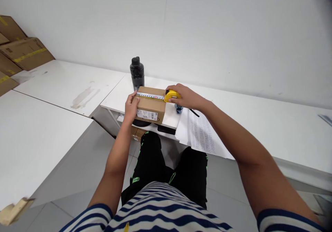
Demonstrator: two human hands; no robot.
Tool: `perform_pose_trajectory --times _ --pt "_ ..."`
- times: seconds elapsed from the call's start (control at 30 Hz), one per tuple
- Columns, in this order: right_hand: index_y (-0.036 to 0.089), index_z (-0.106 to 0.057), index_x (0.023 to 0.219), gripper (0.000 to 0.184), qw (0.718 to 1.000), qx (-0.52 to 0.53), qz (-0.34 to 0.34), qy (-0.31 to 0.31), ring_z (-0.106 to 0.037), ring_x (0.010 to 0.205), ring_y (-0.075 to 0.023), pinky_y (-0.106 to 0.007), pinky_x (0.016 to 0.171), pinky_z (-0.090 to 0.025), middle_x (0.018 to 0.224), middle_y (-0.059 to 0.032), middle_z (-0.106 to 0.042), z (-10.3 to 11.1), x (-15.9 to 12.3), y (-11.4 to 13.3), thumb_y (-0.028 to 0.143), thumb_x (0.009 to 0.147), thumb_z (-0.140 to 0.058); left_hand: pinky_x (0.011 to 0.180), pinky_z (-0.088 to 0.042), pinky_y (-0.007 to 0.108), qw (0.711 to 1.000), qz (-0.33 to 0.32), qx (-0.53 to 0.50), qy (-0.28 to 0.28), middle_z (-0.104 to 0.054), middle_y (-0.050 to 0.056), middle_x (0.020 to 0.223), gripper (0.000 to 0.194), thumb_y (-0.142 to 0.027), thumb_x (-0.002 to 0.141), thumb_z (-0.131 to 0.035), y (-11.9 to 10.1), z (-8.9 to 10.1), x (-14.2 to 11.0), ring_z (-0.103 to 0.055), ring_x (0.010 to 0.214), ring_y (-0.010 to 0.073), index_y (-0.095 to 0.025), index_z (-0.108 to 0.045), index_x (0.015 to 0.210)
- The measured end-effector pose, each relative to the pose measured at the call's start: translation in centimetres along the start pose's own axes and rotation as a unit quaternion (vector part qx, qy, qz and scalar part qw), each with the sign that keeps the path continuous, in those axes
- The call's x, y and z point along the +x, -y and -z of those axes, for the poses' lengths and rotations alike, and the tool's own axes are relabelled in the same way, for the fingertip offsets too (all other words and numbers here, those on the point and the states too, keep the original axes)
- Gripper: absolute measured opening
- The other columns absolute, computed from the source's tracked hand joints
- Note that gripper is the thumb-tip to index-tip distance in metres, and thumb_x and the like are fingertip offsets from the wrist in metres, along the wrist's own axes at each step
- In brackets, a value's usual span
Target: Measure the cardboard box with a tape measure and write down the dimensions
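Note:
A small brown cardboard box (151, 104) sits at the front edge of the white table, a printed label (147, 114) on the side facing me. Across its top lies the extended blade of a yellow tape measure (172, 94). My right hand (185, 96) is closed around the tape measure's case at the box's right edge. On the opposite side, my left hand (131, 107) grips the box's left edge, its fingers at the end of the blade. The exact hold of those fingertips on the blade is partly hidden.
A dark bottle (137, 73) stands just behind the box. Printed papers (199, 131) and a small blue item (178, 108) lie to the right. Larger cartons (28, 54) are stacked at the far left. A white wall (207, 35) rises behind the table.

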State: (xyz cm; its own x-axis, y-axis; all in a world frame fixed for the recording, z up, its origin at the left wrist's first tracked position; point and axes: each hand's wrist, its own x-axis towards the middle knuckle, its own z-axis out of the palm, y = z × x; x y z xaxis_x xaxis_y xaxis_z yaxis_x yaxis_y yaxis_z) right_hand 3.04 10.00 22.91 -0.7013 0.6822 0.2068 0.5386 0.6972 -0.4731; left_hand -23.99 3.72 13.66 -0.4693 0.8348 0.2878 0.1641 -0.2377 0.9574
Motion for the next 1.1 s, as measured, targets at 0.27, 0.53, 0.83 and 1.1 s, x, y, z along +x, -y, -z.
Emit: perform_pose_trajectory --times 0.27,0.53,0.83,1.1 --pt "0.026 -0.059 0.128 0.046 0.998 0.011 0.013 -0.054 -0.058 0.105 -0.0306 -0.052 0.097 -0.046 0.113 -0.0106 -0.061 -0.8 -2.0 -2.2 0.035 0.083 -0.062 0.109 -0.045 0.039 1.0 0.007 -0.007 -0.002 -0.066 0.007 0.133 0.045 -0.034 0.084 -0.059 0.5 0.0 0.4 -0.06 0.123 0.0248 -0.02 -0.063 0.126" --pt "0.026 -0.059 0.126 0.045 0.996 0.021 0.023 -0.08 -0.058 0.103 -0.03 -0.051 0.095 -0.046 0.111 -0.0099 -0.061 -1.5 -1.9 -1.6 0.034 0.082 -0.061 0.107 -0.046 0.039 1.0 -0.001 -0.006 0.005 -0.068 0.006 0.129 0.044 -0.037 0.084 -0.061 0.8 0.1 0.6 -0.061 0.121 0.0247 -0.022 -0.063 0.126" --pt "0.025 -0.056 0.125 0.042 0.995 0.01 0.041 -0.095 -0.055 0.103 -0.0289 -0.046 0.094 -0.045 0.111 -0.0096 -0.061 -2.3 -1.7 -1.7 0.035 0.084 -0.058 0.107 -0.047 0.038 1.0 0.003 -0.013 0.007 -0.065 0.007 0.134 0.045 -0.037 0.085 -0.06 0.6 0.0 0.3 -0.06 0.122 0.0247 -0.021 -0.062 0.127" --pt "0.025 -0.056 0.126 0.044 0.991 -0.001 0.036 -0.125 -0.055 0.104 -0.03 -0.046 0.093 -0.045 0.108 -0.0104 -0.061 -3.0 -1.8 -2.0 0.034 0.083 -0.058 0.108 -0.046 0.039 1.0 0.001 -0.011 0.013 -0.064 0.008 0.135 0.047 -0.041 0.085 -0.061 1.0 -0.1 0.4 -0.059 0.124 0.0263 -0.023 -0.061 0.129"
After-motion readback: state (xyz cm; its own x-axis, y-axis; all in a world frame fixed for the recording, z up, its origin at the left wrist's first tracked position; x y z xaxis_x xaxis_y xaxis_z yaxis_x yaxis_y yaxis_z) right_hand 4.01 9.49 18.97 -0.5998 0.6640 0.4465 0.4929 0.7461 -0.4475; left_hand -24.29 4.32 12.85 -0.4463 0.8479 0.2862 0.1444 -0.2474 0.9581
